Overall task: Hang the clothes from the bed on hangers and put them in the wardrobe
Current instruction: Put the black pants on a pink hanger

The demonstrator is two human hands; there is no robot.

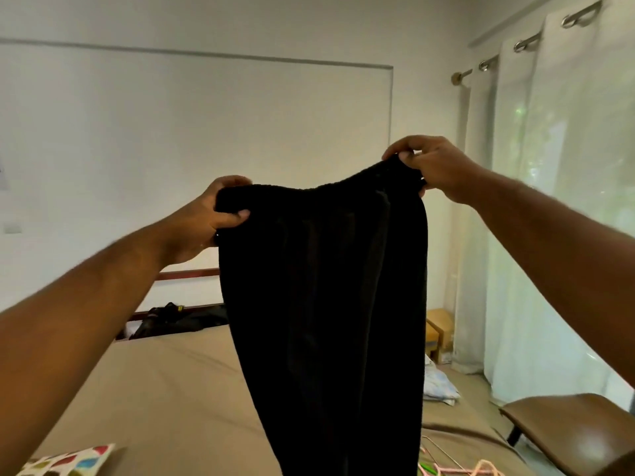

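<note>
A black garment (326, 286), which looks like trousers, hangs at full length in the air over the bed (178, 389). My left hand (202, 221) grips the left end of its waistband. My right hand (429, 166) pinches the right end, held a little higher. The cloth drops past the bottom edge of the view. Several coloured hangers (457, 467) lie on the bed at the bottom, right of the garment. Dark clothes (178, 319) are heaped at the far side of the bed. No wardrobe is in view.
A patterned cloth (72, 460) lies at the bed's near left corner. A brown chair (567, 431) stands to the right, before white curtains (549, 218). A pale folded cloth (441, 386) and a small wooden box (439, 333) sit by the curtain.
</note>
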